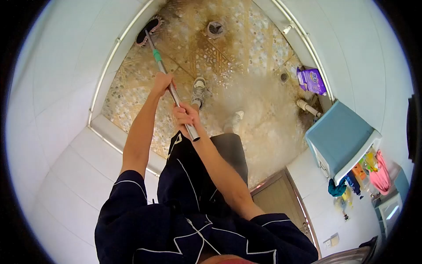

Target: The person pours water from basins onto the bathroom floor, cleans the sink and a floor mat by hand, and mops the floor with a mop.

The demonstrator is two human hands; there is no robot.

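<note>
Both my hands grip the metal handle (174, 95) of a mop, which slants from my lap toward the upper left. My left hand (163, 83) is wrapped round the handle farther forward, below a green joint (157, 55). Closer to my body, my right hand (186, 117) closes round it near the hollow end. The mop head (149, 31), dark with a pinkish fringe, rests on the floor against the left wall's base. Under it spreads a wet, brown-stained floor (259, 105) with a pebble pattern.
A round floor opening (215, 29) lies ahead, and a small drain (284, 77) to the right. Along the right wall are a purple packet (311, 81), a white pipe stub (309, 108) and a blue-topped unit (338, 136). A door (281, 193) stands behind right. My shoe (199, 91) is near the handle.
</note>
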